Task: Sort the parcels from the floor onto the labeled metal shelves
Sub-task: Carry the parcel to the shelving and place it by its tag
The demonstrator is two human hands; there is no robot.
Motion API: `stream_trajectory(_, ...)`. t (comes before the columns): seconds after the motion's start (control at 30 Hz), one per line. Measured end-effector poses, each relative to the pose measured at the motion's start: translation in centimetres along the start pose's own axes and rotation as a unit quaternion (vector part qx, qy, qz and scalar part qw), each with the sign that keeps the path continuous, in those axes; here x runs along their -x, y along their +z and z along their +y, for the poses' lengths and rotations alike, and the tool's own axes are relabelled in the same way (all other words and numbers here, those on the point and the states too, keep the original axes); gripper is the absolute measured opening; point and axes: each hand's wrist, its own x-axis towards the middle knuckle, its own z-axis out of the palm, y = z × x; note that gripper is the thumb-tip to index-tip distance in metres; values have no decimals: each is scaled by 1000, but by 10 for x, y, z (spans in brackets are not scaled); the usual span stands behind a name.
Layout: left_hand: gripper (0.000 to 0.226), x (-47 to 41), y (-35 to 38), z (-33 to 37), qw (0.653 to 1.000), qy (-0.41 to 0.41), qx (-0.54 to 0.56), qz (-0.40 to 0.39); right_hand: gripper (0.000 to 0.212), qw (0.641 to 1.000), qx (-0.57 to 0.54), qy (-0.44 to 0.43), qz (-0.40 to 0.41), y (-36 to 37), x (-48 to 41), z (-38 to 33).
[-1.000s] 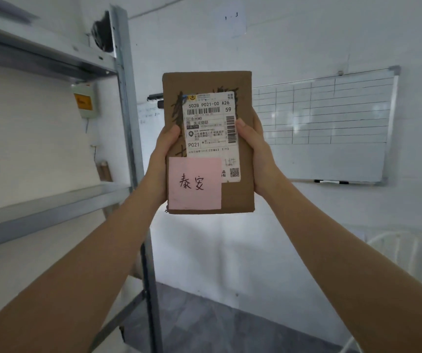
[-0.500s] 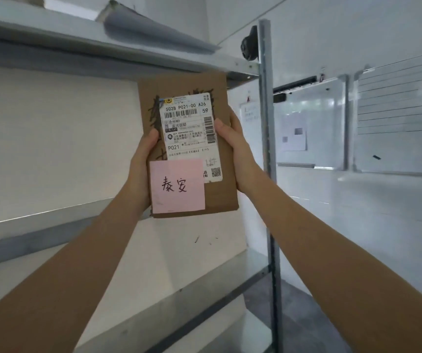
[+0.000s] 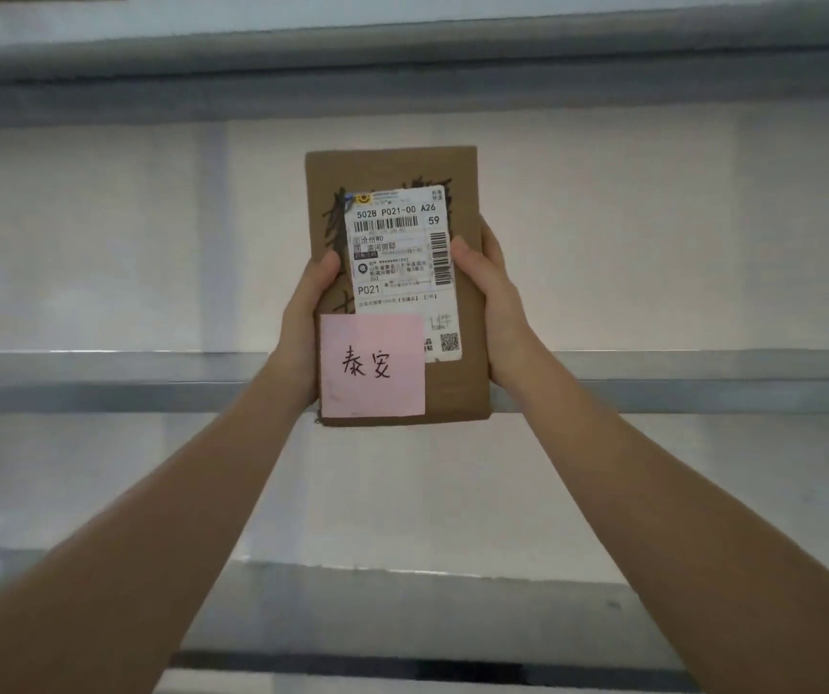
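I hold a flat brown cardboard parcel (image 3: pixel 457 388) upright in front of me. A white shipping label and a pink sticky note with handwritten characters cover its face. My left hand (image 3: pixel 304 323) grips its left edge and my right hand (image 3: pixel 495 303) grips its right edge, thumbs on the front. The parcel hangs in the air before the metal shelves, level with the middle shelf (image 3: pixel 102 380). The upper shelf (image 3: pixel 402 67) runs across above it. No shelf labels show.
A lower metal shelf (image 3: pixel 402 608) spans the bottom of the view, between my forearms. A white wall lies behind the shelving. A brown edge shows at the very top left above the upper shelf.
The view has swung left from the whiteboard and the shelf post to face the shelves head-on. The parcel stays upright in both hands, now centred before the middle shelf.
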Motion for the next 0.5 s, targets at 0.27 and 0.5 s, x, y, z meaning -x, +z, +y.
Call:
stream_trajectory(0.27, 83, 99, -135, 98, 982, 50, -66, 171, 75, 984, -99, 77, -130, 170, -3, 102)
stream_trajectory(0.5, 67, 167, -223, 164, 954, 85, -131, 255, 75, 959, -133, 112, -222, 290, -3, 161)
